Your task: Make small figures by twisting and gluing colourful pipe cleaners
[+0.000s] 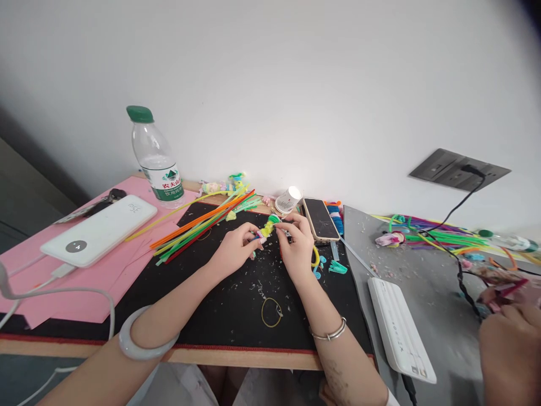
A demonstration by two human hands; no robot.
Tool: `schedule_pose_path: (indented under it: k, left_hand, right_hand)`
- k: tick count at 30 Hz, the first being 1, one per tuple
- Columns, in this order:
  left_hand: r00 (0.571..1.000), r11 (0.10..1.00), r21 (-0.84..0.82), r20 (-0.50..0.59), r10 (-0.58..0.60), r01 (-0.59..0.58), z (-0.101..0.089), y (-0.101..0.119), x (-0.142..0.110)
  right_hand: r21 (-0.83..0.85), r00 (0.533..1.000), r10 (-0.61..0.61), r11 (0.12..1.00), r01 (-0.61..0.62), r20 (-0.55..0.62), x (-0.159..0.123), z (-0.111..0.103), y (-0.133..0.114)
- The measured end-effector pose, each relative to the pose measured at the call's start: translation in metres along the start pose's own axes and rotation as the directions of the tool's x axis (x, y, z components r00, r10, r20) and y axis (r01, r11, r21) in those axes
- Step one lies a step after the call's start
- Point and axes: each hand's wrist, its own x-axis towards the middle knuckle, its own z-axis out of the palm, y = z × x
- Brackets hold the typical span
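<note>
Over the middle of the black mat (203, 316), my left hand (236, 245) pinches one end of a small pipe-cleaner figure (267, 229) in yellow, green and white. The fingers of my right hand (297, 239) close on its other side, near the green part. My fingertips hide some of it. A curved yellow pipe cleaner (316, 256) shows just right of my right hand. Blue and teal curled pieces (337, 267) lie beyond it on the mat. To the left of my hands rests a bundle of loose pipe cleaners (203, 225) in orange, green, yellow and red.
A water bottle (156, 163) and a white power bank (101, 228) stand on pink paper (84, 299) at left. A paper cup (289, 199) and phone (322, 219) are behind my hands. Right are another power bank (399, 327) and another person's hand (511, 349). A rubber band (271, 313) lies in front.
</note>
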Motion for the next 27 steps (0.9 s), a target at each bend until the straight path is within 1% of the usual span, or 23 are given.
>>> schedule_pose_path:
  k: [15,19,21,23,27]
  left_hand:
    - [1.000,1.000,0.009,0.003,-0.012,0.012,-0.001,0.001,0.000]
    - [1.000,1.000,0.014,-0.009,-0.023,0.023,-0.002,0.001,0.000]
    - [0.999,0.999,-0.008,-0.033,-0.035,0.035,-0.002,0.001,0.000]
    - [0.996,0.998,-0.047,-0.071,-0.046,0.043,-0.004,0.002,0.001]
    - [0.984,0.986,-0.161,-0.162,-0.074,0.048,-0.007,0.004,0.003]
  right_hand:
    - [0.015,0.999,-0.005,1.000,0.005,0.046,0.000,0.001,0.000]
    - [0.012,0.998,-0.037,0.999,0.036,0.047,0.002,-0.003,-0.001]
    - [-0.005,0.998,-0.062,0.998,0.062,0.011,0.004,-0.008,0.000]
    - [-0.054,0.996,-0.067,0.997,0.064,-0.054,0.008,-0.015,0.003]
    - [-0.156,0.983,-0.007,0.988,-0.021,-0.181,0.014,-0.032,0.012]
